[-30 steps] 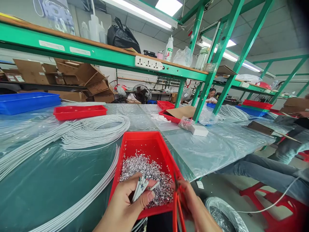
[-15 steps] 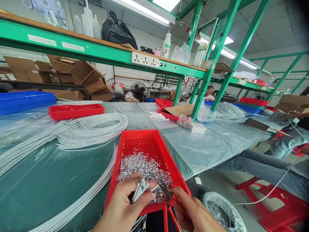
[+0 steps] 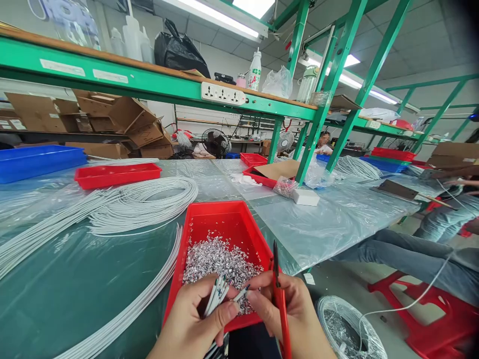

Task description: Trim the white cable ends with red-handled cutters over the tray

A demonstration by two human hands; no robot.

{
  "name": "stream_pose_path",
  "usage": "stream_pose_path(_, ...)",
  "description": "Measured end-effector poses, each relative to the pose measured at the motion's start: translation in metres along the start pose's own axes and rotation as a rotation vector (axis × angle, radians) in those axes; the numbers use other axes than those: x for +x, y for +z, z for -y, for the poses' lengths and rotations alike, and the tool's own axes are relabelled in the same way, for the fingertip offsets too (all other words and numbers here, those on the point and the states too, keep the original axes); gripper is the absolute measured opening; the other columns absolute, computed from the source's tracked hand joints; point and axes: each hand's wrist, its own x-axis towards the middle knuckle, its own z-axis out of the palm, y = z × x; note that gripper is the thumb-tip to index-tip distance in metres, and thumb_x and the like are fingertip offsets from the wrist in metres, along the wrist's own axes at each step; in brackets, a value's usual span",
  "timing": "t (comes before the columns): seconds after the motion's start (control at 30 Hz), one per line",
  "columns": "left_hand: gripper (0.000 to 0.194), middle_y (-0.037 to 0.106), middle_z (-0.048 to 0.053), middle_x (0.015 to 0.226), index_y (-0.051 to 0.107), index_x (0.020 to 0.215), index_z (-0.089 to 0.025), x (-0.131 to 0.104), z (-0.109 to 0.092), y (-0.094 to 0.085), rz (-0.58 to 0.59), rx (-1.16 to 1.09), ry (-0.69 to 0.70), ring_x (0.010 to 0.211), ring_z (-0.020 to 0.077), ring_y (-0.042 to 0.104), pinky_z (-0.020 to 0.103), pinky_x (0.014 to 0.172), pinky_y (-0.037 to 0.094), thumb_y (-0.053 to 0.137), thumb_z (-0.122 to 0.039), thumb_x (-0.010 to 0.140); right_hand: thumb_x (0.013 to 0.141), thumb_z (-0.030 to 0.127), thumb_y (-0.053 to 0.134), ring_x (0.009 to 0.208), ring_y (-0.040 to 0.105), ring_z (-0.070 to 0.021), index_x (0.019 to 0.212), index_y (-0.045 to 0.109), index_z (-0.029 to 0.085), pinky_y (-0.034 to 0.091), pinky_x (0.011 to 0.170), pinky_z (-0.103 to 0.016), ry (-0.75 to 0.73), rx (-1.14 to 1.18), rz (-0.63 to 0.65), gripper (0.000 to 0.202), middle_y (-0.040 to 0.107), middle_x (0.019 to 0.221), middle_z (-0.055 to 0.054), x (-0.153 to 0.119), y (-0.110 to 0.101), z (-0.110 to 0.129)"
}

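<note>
My left hand (image 3: 204, 311) is closed around a bundle of white cables (image 3: 217, 295), their cut ends pointing up with small coloured wires showing. One cable end (image 3: 241, 293) sticks out to the right, and the thumb and index finger of my right hand (image 3: 286, 304) pinch at its tip. Red-handled cutters (image 3: 281, 306) rest in the same right hand, blades upward and away from the cable. Beneath both hands is a red tray (image 3: 220, 209) with a heap of small silvery scraps (image 3: 220, 259).
Coiled white cables (image 3: 145, 204) lie on the table at left, near a red tray (image 3: 118, 174) and a blue tray (image 3: 41, 162). A green shelf (image 3: 149, 89) crosses above. At right are a seated person's legs (image 3: 396, 254), a red stool (image 3: 422, 309) and a cable coil (image 3: 348, 329).
The cutters have swung upright, away from the cable end. My right thumb and index finger now pinch the cable tip where the blades were. My left hand stays nearly in place.
</note>
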Motion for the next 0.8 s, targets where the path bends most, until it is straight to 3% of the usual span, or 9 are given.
stream_pose_path(0.27,0.041,0.052,-0.004,0.047,0.061,0.071,-0.011,0.0,-0.003,-0.003,0.055,-0.069,-0.056,0.042,0.0065,0.051,0.016,0.046,0.035,0.075,-0.048,0.06,0.064,0.032,0.073,0.038,0.025,-0.0034,0.068,0.059,0.014,0.021,0.04,-0.018,-0.005,-0.008,-0.008,0.023,0.033,0.042,0.01,0.003,0.001,0.004)
stream_pose_path(0.4,0.044,0.062,-0.001,0.053,0.057,0.07,-0.011,0.006,0.007,-0.008,0.178,-0.224,-0.077,0.04,0.0083,0.057,0.015,0.044,0.036,0.076,-0.049,0.059,0.068,0.032,0.068,0.039,0.024,-0.0038,0.069,0.058,0.014,0.02,0.04,-0.018,-0.028,-0.021,0.024,0.021,0.032,0.044,0.01,0.004,0.002,0.005)
stream_pose_path(0.6,0.037,0.061,-0.002,0.048,0.055,0.073,-0.012,0.01,0.012,-0.011,0.332,-0.364,-0.099,0.032,0.0075,0.054,0.014,0.036,0.034,0.074,-0.044,0.066,0.067,0.027,0.067,0.039,0.021,-0.0038,0.064,0.058,0.013,0.018,0.038,-0.017,-0.083,-0.039,0.118,0.017,0.028,0.041,0.01,0.012,0.002,0.007)
stream_pose_path(0.8,0.036,0.062,-0.002,0.05,0.055,0.07,-0.011,0.01,0.008,-0.01,0.247,-0.379,-0.101,0.035,0.0056,0.055,0.012,0.04,0.035,0.075,-0.041,0.066,0.063,0.029,0.075,0.042,0.024,-0.0038,0.062,0.058,0.011,0.02,0.04,-0.016,-0.025,-0.032,0.072,0.025,0.035,0.045,0.008,0.026,-0.007,0.0)
